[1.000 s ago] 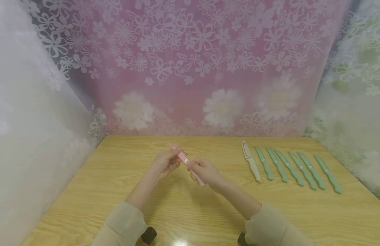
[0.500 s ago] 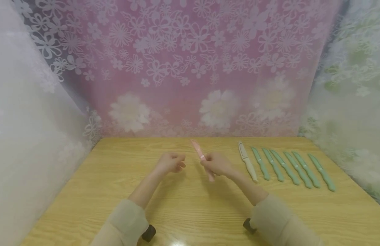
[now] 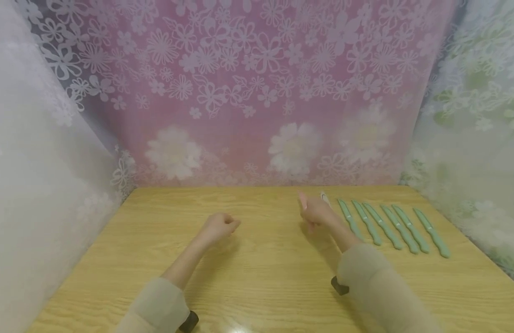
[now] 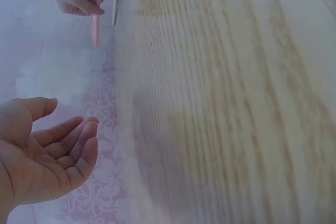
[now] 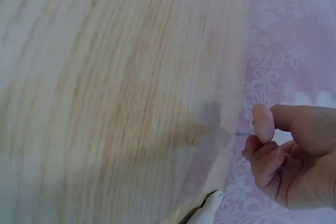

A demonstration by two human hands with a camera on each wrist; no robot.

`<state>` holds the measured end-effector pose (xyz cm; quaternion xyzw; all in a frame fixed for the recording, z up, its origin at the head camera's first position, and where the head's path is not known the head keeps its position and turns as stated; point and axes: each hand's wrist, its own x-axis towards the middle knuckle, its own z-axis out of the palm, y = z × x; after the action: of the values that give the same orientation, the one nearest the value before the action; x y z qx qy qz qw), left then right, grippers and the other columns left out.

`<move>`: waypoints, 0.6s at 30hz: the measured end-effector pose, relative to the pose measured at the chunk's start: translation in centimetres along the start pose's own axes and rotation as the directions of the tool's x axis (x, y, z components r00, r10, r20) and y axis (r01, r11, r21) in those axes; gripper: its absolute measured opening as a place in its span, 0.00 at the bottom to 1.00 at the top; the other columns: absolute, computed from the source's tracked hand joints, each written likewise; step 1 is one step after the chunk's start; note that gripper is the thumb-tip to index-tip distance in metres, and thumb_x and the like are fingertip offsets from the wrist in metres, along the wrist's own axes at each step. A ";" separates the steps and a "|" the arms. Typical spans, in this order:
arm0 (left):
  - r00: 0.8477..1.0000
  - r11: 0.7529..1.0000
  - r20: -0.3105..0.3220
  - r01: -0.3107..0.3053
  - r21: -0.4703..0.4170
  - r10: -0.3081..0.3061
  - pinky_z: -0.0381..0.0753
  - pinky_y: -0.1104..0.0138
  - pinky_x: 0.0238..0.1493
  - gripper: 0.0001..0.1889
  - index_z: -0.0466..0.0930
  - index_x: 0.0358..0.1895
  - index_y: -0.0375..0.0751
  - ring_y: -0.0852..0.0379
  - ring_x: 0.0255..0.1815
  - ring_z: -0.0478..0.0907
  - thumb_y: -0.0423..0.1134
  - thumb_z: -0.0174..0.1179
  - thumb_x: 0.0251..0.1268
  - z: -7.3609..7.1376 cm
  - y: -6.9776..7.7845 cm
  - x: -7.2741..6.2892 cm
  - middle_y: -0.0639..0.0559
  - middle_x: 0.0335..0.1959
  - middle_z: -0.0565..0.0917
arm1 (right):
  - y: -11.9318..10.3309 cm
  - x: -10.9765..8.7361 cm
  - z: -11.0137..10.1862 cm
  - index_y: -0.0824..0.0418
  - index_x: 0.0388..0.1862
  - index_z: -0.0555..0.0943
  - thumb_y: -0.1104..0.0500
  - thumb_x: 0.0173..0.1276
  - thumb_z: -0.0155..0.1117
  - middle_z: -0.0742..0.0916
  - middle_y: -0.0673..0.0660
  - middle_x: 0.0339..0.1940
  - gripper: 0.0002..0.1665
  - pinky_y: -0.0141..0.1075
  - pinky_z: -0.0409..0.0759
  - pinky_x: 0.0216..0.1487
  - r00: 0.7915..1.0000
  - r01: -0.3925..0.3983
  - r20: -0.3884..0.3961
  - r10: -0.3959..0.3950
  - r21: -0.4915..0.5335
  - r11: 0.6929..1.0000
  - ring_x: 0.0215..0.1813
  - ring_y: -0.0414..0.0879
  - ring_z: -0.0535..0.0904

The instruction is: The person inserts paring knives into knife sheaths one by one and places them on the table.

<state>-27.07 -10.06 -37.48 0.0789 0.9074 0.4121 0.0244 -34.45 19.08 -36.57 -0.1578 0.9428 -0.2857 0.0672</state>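
In the head view my right hand point(image 3: 318, 212) grips a pink knife point(image 3: 302, 200) by its handle, held above the table beside a cream knife point(image 3: 325, 198) that the hand and wrist partly cover. The right wrist view shows the pink handle end point(image 5: 263, 123) between thumb and fingers, with the cream knife's handle point(image 5: 209, 211) below. My left hand point(image 3: 217, 227) hovers over the table left of centre. In the left wrist view its fingers point(image 4: 79, 153) are loosely curled, the thumb apart, and nothing is held.
Several green knives point(image 3: 400, 227) lie side by side, slanted, on the right part of the wooden table point(image 3: 257, 277). A pink floral curtain point(image 3: 257, 92) hangs behind the table's back edge, and pale curtains point(image 3: 469, 152) stand at both sides.
The left hand has let go of the pink knife and drawn back to the left. My right hand has carried the knife rightward to beside the cream knife.
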 end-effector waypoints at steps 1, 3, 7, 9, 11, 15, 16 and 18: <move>1.000 1.000 0.000 0.003 0.004 -0.003 0.80 0.55 0.42 0.18 0.79 0.44 0.29 0.50 0.36 0.81 0.43 0.53 0.67 0.0 -0.1 0.0 0.41 0.40 0.83 | 0.2 0.1 0.0 0.73 0.15 0.75 0.68 0.64 0.49 0.76 0.55 0.05 0.18 0.24 0.58 0.09 1.000 -0.022 0.010 0.022 -0.013 1.000 0.08 0.36 0.58; 1.000 1.000 0.005 0.005 0.005 -0.005 0.80 0.55 0.42 0.18 0.80 0.44 0.29 0.50 0.36 0.80 0.43 0.53 0.67 -0.1 -0.2 0.0 0.42 0.38 0.83 | 0.7 0.5 0.0 0.70 0.12 0.76 0.69 0.62 0.52 0.77 0.55 0.06 0.18 0.24 0.59 0.10 0.998 -0.050 0.025 0.053 -0.080 0.996 0.08 0.36 0.59; 1.000 1.000 0.022 0.011 0.004 -0.011 0.81 0.55 0.41 0.17 0.79 0.43 0.29 0.49 0.37 0.80 0.43 0.53 0.67 -0.1 -0.4 0.1 0.42 0.37 0.83 | 1.6 1.0 0.4 0.67 0.12 0.78 0.65 0.65 0.54 0.78 0.54 0.06 0.21 0.23 0.60 0.10 0.988 -0.125 0.060 0.142 -0.230 0.965 0.08 0.36 0.61; 1.000 1.000 0.026 0.014 0.006 -0.014 0.81 0.55 0.41 0.17 0.79 0.43 0.29 0.49 0.36 0.80 0.43 0.54 0.67 -0.1 -0.5 0.1 0.42 0.37 0.83 | 2.0 1.1 0.8 0.71 0.19 0.81 0.64 0.66 0.54 0.78 0.53 0.06 0.18 0.23 0.62 0.10 0.985 -0.131 0.076 0.158 -0.285 0.950 0.07 0.37 0.63; 1.000 1.000 0.023 0.016 0.014 -0.016 0.81 0.55 0.40 0.16 0.79 0.43 0.29 0.49 0.35 0.80 0.43 0.54 0.67 -0.1 -0.7 0.0 0.42 0.36 0.83 | 2.2 1.1 1.2 0.75 0.27 0.81 0.64 0.66 0.54 0.77 0.53 0.05 0.15 0.23 0.63 0.10 0.983 -0.123 0.093 0.160 -0.319 0.940 0.07 0.37 0.65; 1.000 1.000 0.020 0.017 0.020 -0.018 0.81 0.57 0.38 0.16 0.80 0.41 0.30 0.50 0.34 0.81 0.42 0.54 0.67 -0.1 -0.9 -0.1 0.43 0.34 0.83 | 2.1 0.8 1.7 0.81 0.62 0.60 0.66 0.65 0.54 0.79 0.54 0.08 0.31 0.24 0.65 0.11 0.980 -0.122 0.108 0.167 -0.331 0.935 0.08 0.38 0.68; 1.000 1.000 0.020 0.017 0.021 -0.018 0.81 0.57 0.38 0.16 0.80 0.41 0.30 0.50 0.34 0.80 0.42 0.54 0.67 -0.1 -0.9 -0.1 0.44 0.34 0.83 | 2.1 0.7 1.7 0.79 0.66 0.55 0.66 0.64 0.54 0.79 0.54 0.08 0.34 0.24 0.66 0.10 0.978 -0.128 0.113 0.175 -0.335 0.934 0.08 0.38 0.69; 1.000 1.000 0.021 0.018 0.022 -0.018 0.81 0.57 0.38 0.16 0.80 0.42 0.30 0.50 0.34 0.80 0.42 0.54 0.67 -0.1 -1.0 -0.2 0.44 0.35 0.83 | 2.0 0.5 1.8 0.74 0.71 0.42 0.67 0.63 0.54 0.79 0.54 0.08 0.44 0.24 0.65 0.10 0.976 -0.131 0.119 0.182 -0.346 0.929 0.09 0.39 0.69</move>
<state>-27.01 -10.82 -38.13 0.0755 0.9122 0.4010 0.0369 -35.07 19.54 -39.19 -0.1120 0.9796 -0.1019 0.1324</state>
